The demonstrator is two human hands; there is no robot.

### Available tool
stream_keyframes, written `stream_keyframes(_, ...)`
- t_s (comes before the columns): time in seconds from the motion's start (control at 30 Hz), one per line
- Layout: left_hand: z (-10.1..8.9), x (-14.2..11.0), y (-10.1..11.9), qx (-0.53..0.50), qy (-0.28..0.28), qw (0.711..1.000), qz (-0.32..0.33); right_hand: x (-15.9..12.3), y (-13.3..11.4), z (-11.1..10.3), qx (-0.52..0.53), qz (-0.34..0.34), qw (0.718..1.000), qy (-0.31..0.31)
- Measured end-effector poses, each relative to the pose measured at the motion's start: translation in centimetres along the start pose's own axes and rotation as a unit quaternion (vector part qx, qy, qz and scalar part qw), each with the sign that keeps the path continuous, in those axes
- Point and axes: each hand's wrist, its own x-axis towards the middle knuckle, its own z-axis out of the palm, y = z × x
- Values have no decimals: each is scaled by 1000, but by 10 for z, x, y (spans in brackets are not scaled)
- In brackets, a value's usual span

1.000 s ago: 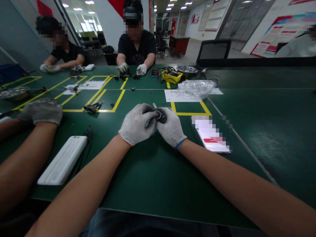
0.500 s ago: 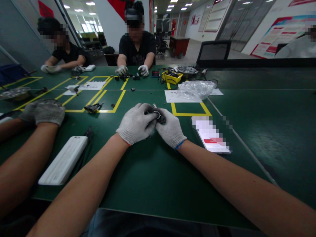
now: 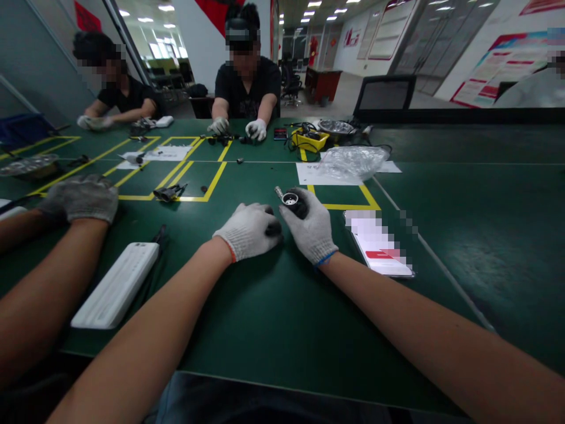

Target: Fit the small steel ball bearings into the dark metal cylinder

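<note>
My right hand (image 3: 309,227), in a white knit glove, is closed round a small black round part (image 3: 290,199). A pale ring with small holes inside shows in its upward-facing open end, and a ribbed metal stem juts from it to the upper left. My left hand (image 3: 251,231), gloved too with darkened fingertips, is just to the left, low over the green table (image 3: 282,330). Its fingers are curled down and pressed together; whatever they may hold is hidden. A small gap lies between the two hands.
A lit phone (image 3: 379,244) lies right of my hands, a long white case (image 3: 115,287) left. A neighbour's gloved hand (image 3: 90,198) rests at far left. Ahead are a plastic bag (image 3: 353,162), a yellow tray (image 3: 311,141), black parts (image 3: 170,192) and two people across the table.
My left hand has come off the round part and dropped toward the table, fingers curled. My right hand keeps hold of the part, whose open end now shows.
</note>
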Motion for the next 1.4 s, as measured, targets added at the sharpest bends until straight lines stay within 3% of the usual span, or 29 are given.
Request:
stream_keyframes(0.1,4,2,5,9,-26,1000,12,-1,0,0,-21,-12,1000,1)
stream_keyframes(0.17,6,4,1,-20,-13,1000,8,-1,0,0,-18,-16,1000,-4)
stream_keyframes(0.3,3,4,-14,-137,100,984,-52,-1,2,2,12,-23,999,-19)
stream_keyframes(0.4,-2,4,-20,-245,189,947,-86,-2,3,3,27,-28,999,-32)
stream_keyframes(0.47,-5,5,-19,-311,211,922,-90,-2,3,3,38,-26,998,-45)
stream_keyframes(0.8,-13,2,-16,-495,157,849,-98,-2,2,2,18,-32,996,-76)
stream_keyframes(0.97,-13,2,-16,-478,169,858,-86,-2,1,2,15,-41,995,-92)
stream_keyframes(1.17,-16,2,-10,-355,200,912,-46,-2,-1,1,22,-54,993,-102)
stream_keyframes(1.4,-14,2,-12,-286,166,941,-76,-3,-5,-2,8,-72,989,-129)
